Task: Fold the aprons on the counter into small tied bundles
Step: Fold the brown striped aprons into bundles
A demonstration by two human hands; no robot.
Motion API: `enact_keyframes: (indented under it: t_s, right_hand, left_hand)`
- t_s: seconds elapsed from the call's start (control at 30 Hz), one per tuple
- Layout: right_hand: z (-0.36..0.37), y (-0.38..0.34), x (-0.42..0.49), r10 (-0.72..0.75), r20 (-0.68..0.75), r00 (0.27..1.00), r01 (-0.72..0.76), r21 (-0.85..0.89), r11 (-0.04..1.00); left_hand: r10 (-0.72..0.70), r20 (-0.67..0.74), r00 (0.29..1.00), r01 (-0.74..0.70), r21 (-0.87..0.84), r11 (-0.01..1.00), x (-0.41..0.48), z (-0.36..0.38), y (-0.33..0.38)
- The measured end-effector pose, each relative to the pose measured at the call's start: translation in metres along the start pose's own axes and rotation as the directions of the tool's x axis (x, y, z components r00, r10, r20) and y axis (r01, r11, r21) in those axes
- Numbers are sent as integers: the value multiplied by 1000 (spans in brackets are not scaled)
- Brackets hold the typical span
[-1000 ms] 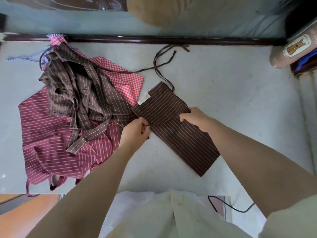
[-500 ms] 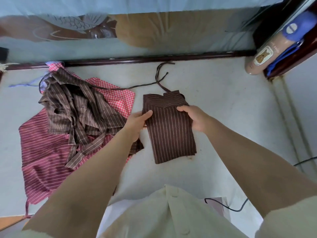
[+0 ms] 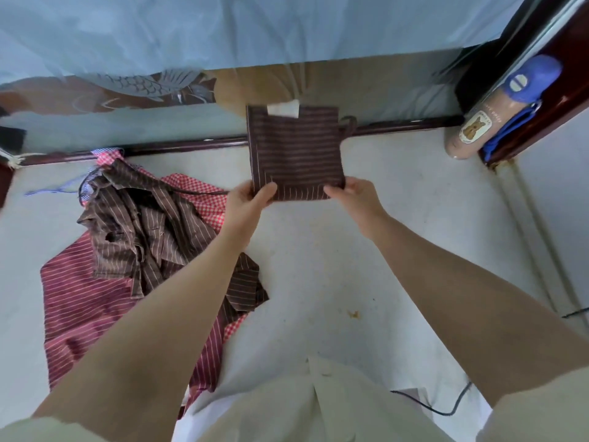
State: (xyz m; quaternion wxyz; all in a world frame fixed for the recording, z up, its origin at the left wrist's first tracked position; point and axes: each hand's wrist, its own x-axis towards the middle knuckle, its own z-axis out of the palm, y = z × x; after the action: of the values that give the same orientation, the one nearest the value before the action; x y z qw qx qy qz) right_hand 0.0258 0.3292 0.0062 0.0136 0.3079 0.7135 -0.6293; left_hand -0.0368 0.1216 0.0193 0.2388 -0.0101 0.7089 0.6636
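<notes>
Folding step in hand: left hand [image 3: 247, 199] and right hand [image 3: 353, 194] pinch folded brown apron [image 3: 296, 151] by near corners, raised above counter [image 3: 398, 218]. Next: probably wrap strap [image 3: 349, 124], tie.

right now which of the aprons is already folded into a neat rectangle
The dark brown pinstriped apron, pinched at its lower corners by the left hand and right hand. The lighter brown striped apron lies crumpled on the red striped apron.
</notes>
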Motion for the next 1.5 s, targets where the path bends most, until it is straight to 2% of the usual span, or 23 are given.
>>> enact_keyframes:
  t_s: [0.1, 0.17, 0.3, 0.43, 0.47, 0.53, 0.57, 0.6, 0.67, 0.73, 0.83, 0.97, 1.07, 1.17, 1.23, 1.27, 1.3, 1.37, 1.43, 1.5]
  right_hand:
    - [5, 63, -14, 172, 59, 983, -147, -294, 944]
    - [7, 99, -26, 296, 84, 951, -230, -448, 864]
    - [9, 125, -42, 442, 77, 894, -361, -462, 810]
    - [10, 118, -43, 384, 136, 913, -314, -368, 875]
    - [10, 114, -44, 294, 143, 945, -227, -360, 905]
    - [11, 110, -47, 14, 95, 995, 23, -382, 924]
    - [12, 110, -48, -85, 55, 995, 99, -369, 924]
    - [13, 111, -48, -112, 23, 993, 113, -346, 931]
    - [15, 117, -48, -48, 17, 999, 51, -361, 931]
    - [17, 127, -47, 43, 32, 999, -23, -468, 883]
    - [20, 132, -44, 68, 4, 998, -54, -561, 826]
    - [21, 131, -41, 103, -11, 995, -92, -553, 828]
    - [19, 132, -40, 162, -22, 987, -154, -454, 878]
    - [17, 128, -38, 199, -16, 980, -187, -426, 885]
    - [19, 125, -37, 226, -37, 973, -220, -427, 877]
    - [20, 122, -38, 214, -67, 975, -221, -429, 876]
    - [21, 121, -39, 138, -121, 983, -179, -467, 866]
    - [23, 120, -40, -162, -194, 968, -1, -645, 764]
    - [25, 121, -37, -388, -92, 917, 178, -776, 605]
    - [28, 124, -32, -393, 167, 904, 349, -819, 455]
  left_hand:
    - [-249, 5, 968, 240, 245, 939, -17, -12, -60]
    - [-336, -5, 942, 311, 389, 867, -32, -14, -91]
    - [-362, 44, 931, 290, 513, 808, -52, -11, -113]
    - [-339, 54, 939, 255, 548, 796, -47, -8, -107]
    - [-313, 55, 948, 233, 550, 802, -46, -8, -105]
    - [-227, 65, 972, 157, 538, 828, -46, -7, -105]
    - [-193, 66, 979, 129, 529, 838, -46, -8, -106]
    - [-179, 61, 982, 120, 530, 839, -46, -7, -109]
    - [-198, 22, 980, 151, 568, 809, -48, -6, -115]
    - [-250, -23, 968, 207, 635, 744, -49, -5, -121]
    - [-253, -49, 966, 217, 680, 700, -48, -2, -123]
    - [-248, -84, 965, 233, 704, 671, -43, 2, -121]
    - [-233, -109, 966, 237, 732, 639, -40, 6, -119]
    - [-202, -208, 957, 284, 814, 506, -44, 17, -112]
    - [-69, -210, 975, 221, 905, 363, -45, 24, -111]
    - [28, -130, 991, 118, 958, 260, -44, 26, -112]
    - [102, -9, 995, -6, 990, 143, -43, 27, -112]
    - [118, 192, 974, -190, 981, -30, -39, 26, -113]
    - [51, 260, 964, -254, 961, -105, -33, 24, -117]
    - [-16, 260, 966, -260, 957, -131, -31, 22, -122]
